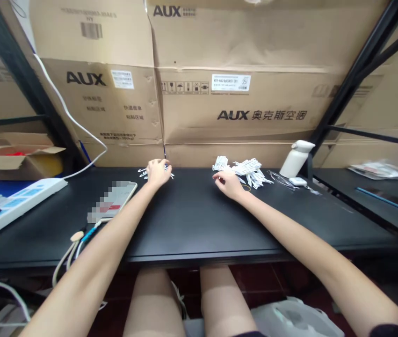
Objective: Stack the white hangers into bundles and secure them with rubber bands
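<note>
Hands first, in the head view: your left hand [157, 172] lies far back on the black counter [191, 220], palm down, fingers curled over a small scatter of white tags [143, 173] that pokes out on both sides of it, just in front of the cardboard boxes [234, 107]. Whether those fingers pinch a tag you cannot tell. Your right hand [227, 183] rests to the right, well apart from the left, fingers bent and loose, its fingertips at the near edge of a larger pile of white tags [246, 169]; any grip there is hidden too.

A white bottle [295, 158] stands tilted just right of that pile, with a small white object at its foot. Near your left forearm a phone [112, 201] lies flat, a cable running from its near end off the counter edge. Farther left sits a white power strip [16, 203], and behind it an open cardboard box [12, 157].
</note>
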Demonstrator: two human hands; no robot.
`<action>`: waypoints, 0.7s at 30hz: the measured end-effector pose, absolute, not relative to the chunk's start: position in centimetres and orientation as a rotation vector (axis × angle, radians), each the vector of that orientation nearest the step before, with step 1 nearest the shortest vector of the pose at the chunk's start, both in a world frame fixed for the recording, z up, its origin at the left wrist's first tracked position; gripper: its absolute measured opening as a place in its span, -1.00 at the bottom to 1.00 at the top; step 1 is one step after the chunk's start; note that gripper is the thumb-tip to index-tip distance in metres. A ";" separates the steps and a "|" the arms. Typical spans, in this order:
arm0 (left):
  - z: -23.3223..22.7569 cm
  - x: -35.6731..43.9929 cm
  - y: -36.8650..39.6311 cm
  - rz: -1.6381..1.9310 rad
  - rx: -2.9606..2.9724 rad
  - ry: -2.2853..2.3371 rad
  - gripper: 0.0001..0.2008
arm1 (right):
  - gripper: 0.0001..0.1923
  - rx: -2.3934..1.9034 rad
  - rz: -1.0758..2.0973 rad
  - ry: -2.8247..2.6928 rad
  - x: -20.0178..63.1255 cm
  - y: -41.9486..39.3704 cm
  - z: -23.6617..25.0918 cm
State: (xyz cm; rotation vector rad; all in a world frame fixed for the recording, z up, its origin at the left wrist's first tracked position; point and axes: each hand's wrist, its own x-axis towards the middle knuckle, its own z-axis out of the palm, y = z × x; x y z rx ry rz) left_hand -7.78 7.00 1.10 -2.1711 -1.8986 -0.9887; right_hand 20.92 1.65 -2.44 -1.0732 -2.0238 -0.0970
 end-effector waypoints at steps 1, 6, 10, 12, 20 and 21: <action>1.0 -8.5 7.3 -0.929 -2.109 -1.948 -0.61 | -0.80 -1.074 -0.077 -2.024 21.1 1.7 -2.5; 0.1 -10.1 8.3 -0.621 -2.034 -2.066 -0.41 | -0.81 -1.112 -0.048 -2.032 20.6 1.4 -2.8; 0.0 -9.1 8.1 -0.479 -2.080 -2.001 -0.48 | -0.81 -1.139 -0.044 -2.080 19.9 0.9 -2.8; 0.0 -8.3 7.7 -0.442 -2.116 -1.944 -0.53 | -0.81 -1.140 -0.035 -2.100 19.9 0.8 -2.8; 0.1 -4.4 3.4 -0.374 -2.244 -1.724 -0.58 | -0.70 -1.105 0.117 -2.129 20.0 0.7 -2.7; 0.1 -3.8 2.6 -0.383 -2.259 -1.700 -0.57 | -0.72 -1.101 0.126 -2.135 19.8 0.6 -2.7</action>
